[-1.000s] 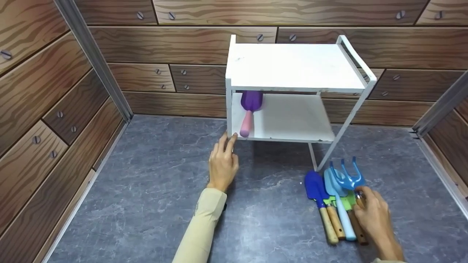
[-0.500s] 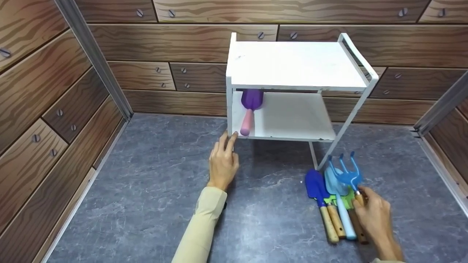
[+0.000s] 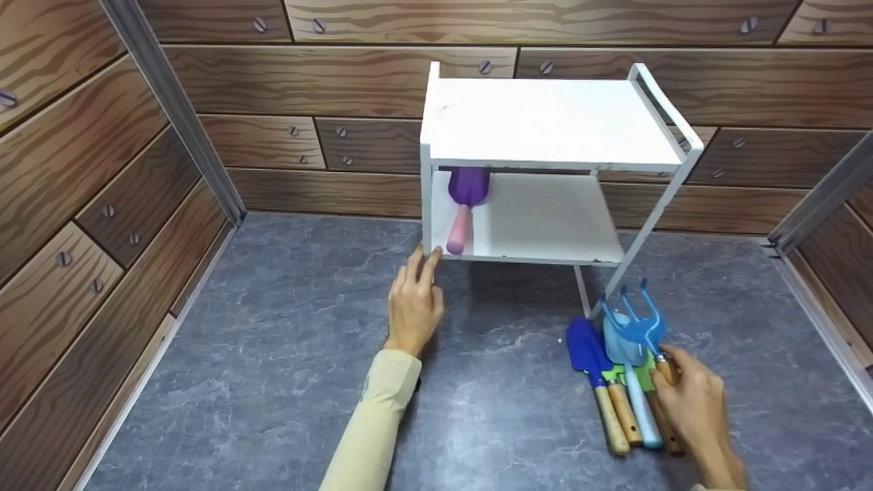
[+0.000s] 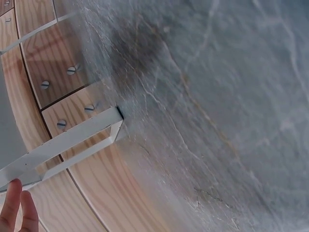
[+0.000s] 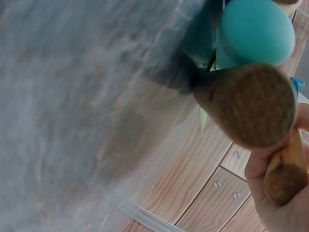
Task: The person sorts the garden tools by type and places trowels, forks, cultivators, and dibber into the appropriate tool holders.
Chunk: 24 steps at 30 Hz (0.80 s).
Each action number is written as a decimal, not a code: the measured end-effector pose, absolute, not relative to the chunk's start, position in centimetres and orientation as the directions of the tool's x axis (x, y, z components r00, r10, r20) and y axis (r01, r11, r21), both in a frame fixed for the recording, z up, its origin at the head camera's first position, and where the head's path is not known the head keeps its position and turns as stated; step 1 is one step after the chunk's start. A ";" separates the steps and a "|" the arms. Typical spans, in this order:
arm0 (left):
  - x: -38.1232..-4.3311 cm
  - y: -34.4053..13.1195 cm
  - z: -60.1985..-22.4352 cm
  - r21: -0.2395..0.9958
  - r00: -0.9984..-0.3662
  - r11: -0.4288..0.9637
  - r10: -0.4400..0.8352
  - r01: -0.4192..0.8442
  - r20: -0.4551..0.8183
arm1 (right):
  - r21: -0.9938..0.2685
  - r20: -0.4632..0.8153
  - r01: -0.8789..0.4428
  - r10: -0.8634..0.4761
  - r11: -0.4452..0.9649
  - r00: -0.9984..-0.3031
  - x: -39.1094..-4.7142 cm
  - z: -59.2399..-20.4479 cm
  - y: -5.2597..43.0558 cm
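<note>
The person's right hand (image 3: 692, 399) holds a small garden fork (image 3: 645, 331) by its handle, the thumb and fingers closed round the wood. The fork's head is bright blue and glossy, with three slim tines that spread from a broad, curved base and end in darker tips; the handle is a warm, varnished brown, and the right wrist view shows its rounded butt. Its tines point away from the person, towards the white rack (image 3: 556, 123), and its long axis slants from the hand up and a little to the left in the head view. The fork is in front of the rack's right leg, over the light-blue trowel (image 3: 643, 409); whether the two touch cannot be told. The dark-blue trowel (image 3: 586, 346) and a partly hidden green tool (image 3: 644, 375) lie beside it on the grey floor (image 3: 273, 341). The left hand (image 3: 413, 307), its fingers extended, touches the rack's front left corner, near a purple trowel (image 3: 468, 185) with a pink handle on the lower shelf (image 3: 545, 215).
</note>
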<state>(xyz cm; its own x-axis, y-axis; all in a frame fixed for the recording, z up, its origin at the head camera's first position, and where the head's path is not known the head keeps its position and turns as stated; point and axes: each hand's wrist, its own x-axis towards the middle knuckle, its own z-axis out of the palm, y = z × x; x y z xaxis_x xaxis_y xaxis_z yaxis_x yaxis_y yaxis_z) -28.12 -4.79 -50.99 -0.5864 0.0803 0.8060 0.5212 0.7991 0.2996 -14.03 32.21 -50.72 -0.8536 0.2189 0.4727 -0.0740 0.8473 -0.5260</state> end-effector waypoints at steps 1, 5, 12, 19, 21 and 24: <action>-28.1 -4.8 -51.0 0.301 -0.586 0.799 0.077 0.520 0.806 | -0.527 0.469 -0.073 0.219 0.847 -0.856 -14.0 -50.6 32.1; -28.1 -4.9 -51.1 0.301 -0.582 0.798 0.075 0.522 0.810 | -0.532 0.468 -0.075 0.219 0.843 -0.856 -14.0 -50.4 31.8; -28.1 -4.7 -50.9 0.305 -0.585 0.797 0.073 0.521 0.808 | -0.521 0.502 -0.112 0.198 0.846 -0.842 -14.0 -50.1 31.5; -28.2 -4.7 -50.9 0.300 -0.574 0.795 0.074 0.528 0.815 | -0.503 0.536 -0.138 0.183 0.853 -0.824 -14.1 -49.8 31.1; -28.3 -4.7 -50.9 0.297 -0.570 0.794 0.074 0.530 0.818 | -0.497 0.557 -0.161 0.171 0.852 -0.813 -14.2 -49.9 31.0; -28.3 -4.7 -51.0 0.295 -0.565 0.793 0.074 0.533 0.822 | -0.497 0.580 -0.194 0.158 0.846 -0.799 -14.2 -50.0 30.8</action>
